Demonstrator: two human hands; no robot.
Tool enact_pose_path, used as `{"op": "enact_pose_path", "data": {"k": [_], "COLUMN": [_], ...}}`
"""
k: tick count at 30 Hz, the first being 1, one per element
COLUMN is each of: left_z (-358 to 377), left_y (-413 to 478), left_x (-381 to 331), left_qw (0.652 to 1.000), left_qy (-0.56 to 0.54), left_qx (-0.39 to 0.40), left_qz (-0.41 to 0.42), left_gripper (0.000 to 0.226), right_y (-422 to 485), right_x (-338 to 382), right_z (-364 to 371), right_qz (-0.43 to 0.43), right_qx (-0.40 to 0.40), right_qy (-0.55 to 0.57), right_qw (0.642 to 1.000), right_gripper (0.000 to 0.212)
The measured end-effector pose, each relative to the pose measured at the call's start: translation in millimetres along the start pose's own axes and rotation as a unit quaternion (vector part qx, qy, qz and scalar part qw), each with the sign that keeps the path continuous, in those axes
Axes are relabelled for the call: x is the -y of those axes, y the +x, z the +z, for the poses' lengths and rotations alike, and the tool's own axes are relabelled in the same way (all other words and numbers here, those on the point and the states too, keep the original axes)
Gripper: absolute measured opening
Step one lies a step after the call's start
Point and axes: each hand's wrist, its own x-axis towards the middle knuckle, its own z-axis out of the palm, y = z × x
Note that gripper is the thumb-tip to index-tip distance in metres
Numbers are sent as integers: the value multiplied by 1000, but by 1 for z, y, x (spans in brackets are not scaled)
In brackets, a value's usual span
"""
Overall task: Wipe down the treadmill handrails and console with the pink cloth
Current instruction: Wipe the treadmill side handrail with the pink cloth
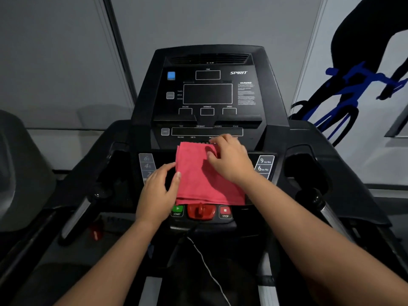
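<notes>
A folded pink cloth (198, 180) lies flat on the lower part of the black treadmill console (207, 93), over its middle buttons. My right hand (229, 161) rests on the cloth's upper right part, fingers bent over its top edge. My left hand (157, 193) touches the cloth's left edge with thumb and fingertips. The left handrail (75, 215) and the right handrail (326, 208) run down either side, both with silver grips.
Below the cloth sit a green START button (177, 210), a red safety key (201, 211) with a thin white cord (205, 263), and a red STOP button (225, 212). Speed keys (265, 164) lie right, incline keys (146, 165) left. A wall with a cyclist mural (353, 80) stands behind.
</notes>
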Motion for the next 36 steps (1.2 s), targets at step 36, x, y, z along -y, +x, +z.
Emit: {"op": "enact_pose_path", "data": {"k": [36], "left_z": [7], "left_y": [3], "left_x": [7], "left_qw": [999], "left_qy": [12], "left_qx": [-30], "left_qz": [14], "left_gripper": [20], "right_y": [-136], "right_x": [42], "right_z": [-1], "right_qz": [-16], "right_qx": [-29], "right_qy": [433], "right_qw": [901], "right_gripper": [6]}}
